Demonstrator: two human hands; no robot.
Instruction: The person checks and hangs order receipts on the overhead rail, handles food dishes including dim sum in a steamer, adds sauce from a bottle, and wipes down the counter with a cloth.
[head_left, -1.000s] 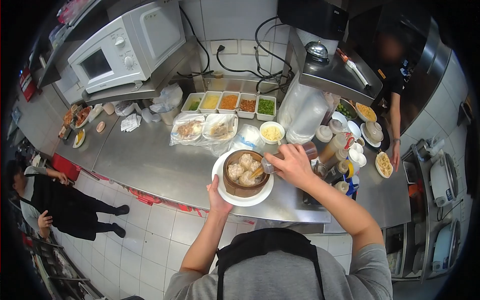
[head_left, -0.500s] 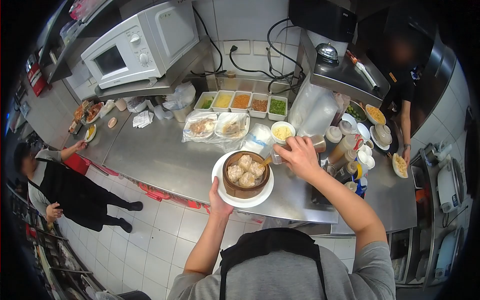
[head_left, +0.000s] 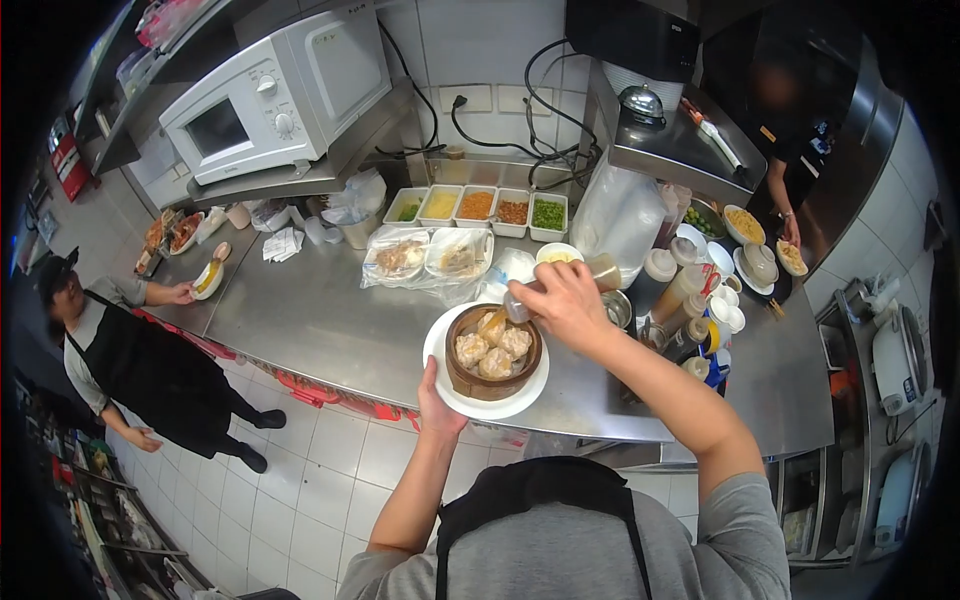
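Observation:
My left hand (head_left: pixel 438 402) grips the near left rim of a white plate (head_left: pixel 535 385) above the counter's front edge. On that plate stands a round bamboo steamer (head_left: pixel 470 384) with several pale dumplings (head_left: pixel 495 363) inside. My right hand (head_left: pixel 568 308) is wrapped round a clear sauce bottle (head_left: pixel 605 271) with brownish contents. The bottle tilts down to the left, its orange-brown tip over the upper dumplings; whether sauce is flowing I cannot tell. Just behind my right hand is a white bowl (head_left: pixel 558 254) of pale yellow bits, partly hidden.
White tubs of toppings (head_left: pixel 475 205) line the back of the steel counter (head_left: pixel 330 320), with bagged food (head_left: pixel 425 257) before them. Sauce bottles (head_left: pixel 680 295) crowd the right. A microwave (head_left: pixel 285 95) sits above. One co-worker (head_left: pixel 140 350) stands left, another (head_left: pixel 785 150) far right.
My right hand and the bottle have moved left, bringing the tip over the steamer. The left co-worker has lifted a white dish; the right co-worker's hand and dish have shifted back.

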